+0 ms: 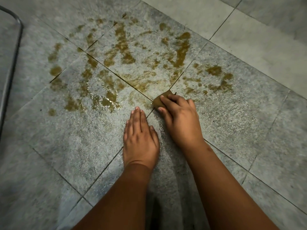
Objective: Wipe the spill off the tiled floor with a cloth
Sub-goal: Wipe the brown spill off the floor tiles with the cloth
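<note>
Grey speckled floor [232, 123] tiles fill the view, crossed by dark grout lines. A brown spill [126, 52] spreads in smears and blotches across several tiles, with a wet glossy pool at its near left edge. The left hand [141, 138] lies flat on the floor, palm down, fingers together, holding nothing. Just beside it, the right hand [179, 118] is clamped on a small brown-stained cloth [160, 100], pressing it down at the spill's near edge, where grout lines meet.

Grey speckled tiled floor [232, 127], dark grout lines crossing it. A brown spill [123, 45] streaks and blotches across several tiles, pooling glossy at the left. A soaked brown cloth [160, 101] sits on a grout line, right hand [181, 120] gripping it; left hand [141, 138] lies flat beside.
</note>
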`<state>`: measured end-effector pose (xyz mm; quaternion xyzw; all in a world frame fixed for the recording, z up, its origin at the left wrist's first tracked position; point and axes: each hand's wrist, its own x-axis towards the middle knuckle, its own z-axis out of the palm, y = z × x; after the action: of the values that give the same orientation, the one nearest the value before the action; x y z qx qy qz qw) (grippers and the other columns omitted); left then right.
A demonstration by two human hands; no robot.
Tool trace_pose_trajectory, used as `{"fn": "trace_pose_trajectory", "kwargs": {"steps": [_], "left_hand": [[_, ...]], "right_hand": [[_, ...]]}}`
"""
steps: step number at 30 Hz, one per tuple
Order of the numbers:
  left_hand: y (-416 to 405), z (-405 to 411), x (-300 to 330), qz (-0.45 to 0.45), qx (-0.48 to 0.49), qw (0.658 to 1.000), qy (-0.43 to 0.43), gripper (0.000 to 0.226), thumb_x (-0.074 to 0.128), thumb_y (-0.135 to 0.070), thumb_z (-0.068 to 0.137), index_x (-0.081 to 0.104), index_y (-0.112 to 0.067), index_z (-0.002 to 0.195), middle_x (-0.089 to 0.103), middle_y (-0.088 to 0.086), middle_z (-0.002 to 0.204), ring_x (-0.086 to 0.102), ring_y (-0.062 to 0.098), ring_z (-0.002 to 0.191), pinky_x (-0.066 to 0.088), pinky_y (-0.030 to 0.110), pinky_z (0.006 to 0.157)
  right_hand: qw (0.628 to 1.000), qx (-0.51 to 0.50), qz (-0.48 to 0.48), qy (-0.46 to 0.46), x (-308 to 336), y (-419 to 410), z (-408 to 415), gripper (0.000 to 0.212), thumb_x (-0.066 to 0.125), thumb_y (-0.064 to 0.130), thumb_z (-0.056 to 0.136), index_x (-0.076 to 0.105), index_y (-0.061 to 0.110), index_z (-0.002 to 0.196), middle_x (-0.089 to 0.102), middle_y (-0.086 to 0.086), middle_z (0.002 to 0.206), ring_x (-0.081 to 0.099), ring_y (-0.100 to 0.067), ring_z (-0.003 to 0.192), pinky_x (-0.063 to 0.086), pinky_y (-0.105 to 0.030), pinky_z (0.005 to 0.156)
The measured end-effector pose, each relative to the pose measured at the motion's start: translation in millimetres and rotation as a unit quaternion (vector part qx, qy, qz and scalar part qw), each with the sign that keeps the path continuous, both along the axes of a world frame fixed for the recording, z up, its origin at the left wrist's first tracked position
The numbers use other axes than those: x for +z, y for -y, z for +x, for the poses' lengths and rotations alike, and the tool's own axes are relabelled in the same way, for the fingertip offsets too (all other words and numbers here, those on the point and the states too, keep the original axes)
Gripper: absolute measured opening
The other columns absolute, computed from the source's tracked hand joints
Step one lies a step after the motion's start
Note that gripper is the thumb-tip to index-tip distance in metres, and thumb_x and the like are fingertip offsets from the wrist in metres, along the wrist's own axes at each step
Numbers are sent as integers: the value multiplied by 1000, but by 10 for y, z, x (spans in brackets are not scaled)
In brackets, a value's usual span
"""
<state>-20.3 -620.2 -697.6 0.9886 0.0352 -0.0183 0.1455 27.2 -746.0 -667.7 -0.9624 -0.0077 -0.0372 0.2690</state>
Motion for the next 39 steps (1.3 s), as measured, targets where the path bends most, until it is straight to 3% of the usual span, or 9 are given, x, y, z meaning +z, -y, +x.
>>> {"fn": "trace_pose_trajectory", "kwargs": {"steps": [9, 12, 14, 18, 24, 26, 30, 34, 39], "left_hand": [[4, 13, 14, -20, 4, 1000, -6, 59, 21, -34, 98, 25, -10, 152, 18, 3, 161, 14, 18, 148, 4, 29, 117], [-2, 7, 38, -22, 0, 1000, -8, 60, 20, -35, 98, 22, -10, 153, 16, 3, 161, 12, 17, 148, 1, 28, 116], [-1, 5, 50, -18, -6, 1000, -9, 61, 16, -37, 98, 19, -11, 153, 13, 3, 162, 10, 16, 148, 0, 28, 116], [2, 1, 24, -18, -1, 1000, -11, 59, 19, -35, 99, 21, -10, 153, 15, 4, 161, 10, 16, 148, 1, 29, 118], [9, 11, 19, -18, 1, 1000, -7, 58, 22, -33, 99, 27, -9, 151, 21, 5, 160, 15, 18, 148, 7, 31, 118], [4, 2, 20, -18, -1, 1000, -8, 58, 22, -33, 99, 25, -9, 151, 19, 5, 160, 14, 18, 148, 6, 30, 118], [8, 14, 39, -14, -2, 1000, -9, 58, 22, -34, 99, 25, -8, 151, 19, 6, 160, 13, 18, 148, 4, 30, 118], [6, 16, 36, -13, -4, 1000, -14, 58, 21, -33, 99, 24, -8, 151, 18, 6, 161, 12, 18, 148, 2, 30, 118], [7, 28, 38, -3, -2, 1000, -8, 59, 23, -32, 96, 29, -6, 149, 23, 9, 159, 19, 22, 147, 8, 33, 118]], "right_hand": [[997, 23, -37, -65, 133, 68, -70, 43, 64, 30, 89, 59, 28, 131, 55, -2, 133, 51, -28, 107, 41, -34, 89], [991, 44, -10, -124, 366, 324, -142, 40, 66, 25, 88, 61, 32, 127, 60, 3, 113, 51, -9, 89, 39, -14, 73], [995, 3, 31, -97, 465, 431, -51, 37, 66, 23, 88, 63, 31, 125, 63, 4, 110, 45, -2, 85, 29, -2, 65], [995, -97, 14, -16, 262, 448, 494, 42, 65, 27, 90, 58, 27, 131, 59, -3, 124, 53, -21, 108, 42, -30, 94], [994, -73, 14, -76, 113, 480, 396, 44, 66, 24, 86, 59, 26, 130, 54, -8, 128, 52, -30, 114, 43, -39, 101], [993, -41, 8, -114, 239, 547, 77, 43, 66, 23, 85, 61, 29, 128, 56, -6, 124, 55, -26, 109, 44, -30, 95], [990, -26, 26, -134, 428, 619, 3, 34, 65, 21, 87, 67, 28, 120, 65, 4, 106, 50, -7, 86, 31, -2, 64], [994, -101, 21, -42, 224, 418, 488, 40, 66, 24, 87, 62, 27, 127, 59, -3, 124, 53, -23, 108, 41, -28, 94], [987, -154, 17, -46, 25, 246, 298, 44, 61, 27, 90, 55, 27, 134, 47, -5, 136, 41, -31, 118, 27, -26, 93]]}}
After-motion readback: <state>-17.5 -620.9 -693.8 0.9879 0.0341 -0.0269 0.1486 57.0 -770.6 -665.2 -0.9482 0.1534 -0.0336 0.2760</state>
